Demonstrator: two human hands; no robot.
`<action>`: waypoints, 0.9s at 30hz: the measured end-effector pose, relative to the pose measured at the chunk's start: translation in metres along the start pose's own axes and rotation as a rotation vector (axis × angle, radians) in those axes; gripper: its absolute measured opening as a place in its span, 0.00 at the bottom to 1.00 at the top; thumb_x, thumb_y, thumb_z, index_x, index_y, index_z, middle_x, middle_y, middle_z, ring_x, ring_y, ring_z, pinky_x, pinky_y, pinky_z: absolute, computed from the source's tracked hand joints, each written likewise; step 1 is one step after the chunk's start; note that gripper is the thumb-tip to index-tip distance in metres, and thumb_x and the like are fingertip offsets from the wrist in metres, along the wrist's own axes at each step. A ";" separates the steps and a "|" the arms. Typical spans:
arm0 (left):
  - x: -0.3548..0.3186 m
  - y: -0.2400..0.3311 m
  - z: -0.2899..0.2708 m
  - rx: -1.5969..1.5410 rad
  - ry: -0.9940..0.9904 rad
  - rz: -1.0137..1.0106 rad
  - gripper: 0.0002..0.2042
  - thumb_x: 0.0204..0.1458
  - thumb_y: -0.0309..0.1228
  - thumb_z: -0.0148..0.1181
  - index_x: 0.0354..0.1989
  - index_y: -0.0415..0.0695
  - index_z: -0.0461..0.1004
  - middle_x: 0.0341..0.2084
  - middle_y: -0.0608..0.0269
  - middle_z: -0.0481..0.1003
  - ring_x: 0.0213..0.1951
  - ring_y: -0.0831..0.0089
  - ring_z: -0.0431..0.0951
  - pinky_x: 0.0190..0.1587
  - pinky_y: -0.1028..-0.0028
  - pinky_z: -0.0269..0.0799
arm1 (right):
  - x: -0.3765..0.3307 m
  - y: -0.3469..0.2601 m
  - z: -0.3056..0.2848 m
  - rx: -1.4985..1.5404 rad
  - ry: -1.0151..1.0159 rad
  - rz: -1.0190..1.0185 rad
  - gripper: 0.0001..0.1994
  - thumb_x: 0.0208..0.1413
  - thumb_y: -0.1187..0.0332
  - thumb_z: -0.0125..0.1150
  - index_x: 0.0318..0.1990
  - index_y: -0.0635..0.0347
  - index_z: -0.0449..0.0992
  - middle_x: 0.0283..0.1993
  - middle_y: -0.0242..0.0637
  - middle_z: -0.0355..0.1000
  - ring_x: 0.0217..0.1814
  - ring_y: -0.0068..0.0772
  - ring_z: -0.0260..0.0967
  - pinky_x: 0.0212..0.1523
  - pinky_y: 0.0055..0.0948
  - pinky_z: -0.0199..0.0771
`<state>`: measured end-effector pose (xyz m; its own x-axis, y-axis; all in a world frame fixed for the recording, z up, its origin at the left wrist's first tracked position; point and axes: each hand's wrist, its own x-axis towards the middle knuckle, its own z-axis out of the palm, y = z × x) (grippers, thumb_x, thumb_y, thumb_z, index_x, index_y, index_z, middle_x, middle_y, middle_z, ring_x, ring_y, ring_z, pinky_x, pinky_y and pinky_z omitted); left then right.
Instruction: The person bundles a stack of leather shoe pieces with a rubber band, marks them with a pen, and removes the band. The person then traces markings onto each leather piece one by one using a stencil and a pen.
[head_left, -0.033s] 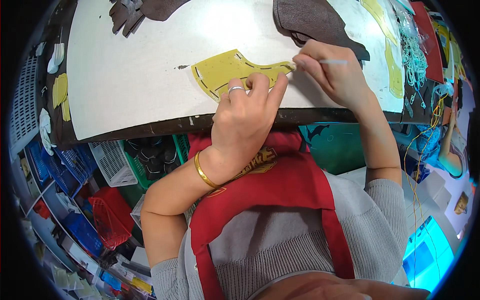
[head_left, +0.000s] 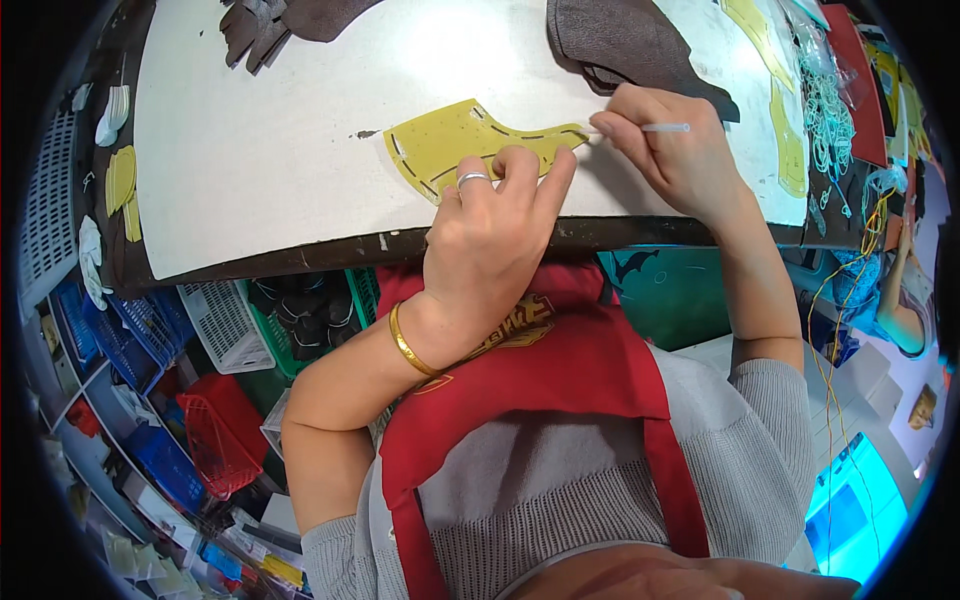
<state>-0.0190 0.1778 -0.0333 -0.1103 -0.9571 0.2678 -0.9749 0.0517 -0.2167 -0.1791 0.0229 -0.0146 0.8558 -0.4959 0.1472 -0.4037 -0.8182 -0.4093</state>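
A yellow pattern template (head_left: 440, 140) with dark slots along its edges lies flat on the white work board (head_left: 270, 180). My left hand (head_left: 490, 215), a ring on one finger, presses it down with fingers spread; part of its lower edge is hidden beneath them. At the template's narrow right end, my right hand (head_left: 672, 150) pinches a slim, whitish translucent pen (head_left: 668, 127). Its point is by the template's tip; whether it touches, I cannot tell. Dark brown leather pieces (head_left: 625, 45) lie just beyond my right hand.
More dark leather (head_left: 325, 15) lies at the back left. Other yellow templates (head_left: 788, 140) rest along the board's right side, beside tangled pale cord (head_left: 828, 110). On the far left are a small yellow template stack (head_left: 121, 180) and a white glove (head_left: 91, 262). Baskets (head_left: 222, 435) stand below.
My right hand and the pen have shifted very slightly at the template's tip. The left hand and the template stay in place.
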 end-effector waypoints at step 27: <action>-0.037 -0.063 0.011 -0.582 0.143 0.014 0.12 0.45 0.23 0.63 0.40 0.41 0.78 0.36 0.60 0.76 0.40 0.61 0.78 0.41 0.65 0.75 | 0.013 -0.028 -0.007 0.536 0.050 0.392 0.10 0.62 0.64 0.64 0.42 0.62 0.81 0.29 0.34 0.78 0.29 0.21 0.74 0.32 0.22 0.73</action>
<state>0.0485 0.2069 -0.0404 -0.1094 -0.9096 0.4009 -0.9146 0.2500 0.3178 -0.1591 0.0373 0.0045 0.6570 -0.7509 -0.0675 -0.4541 -0.3227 -0.8305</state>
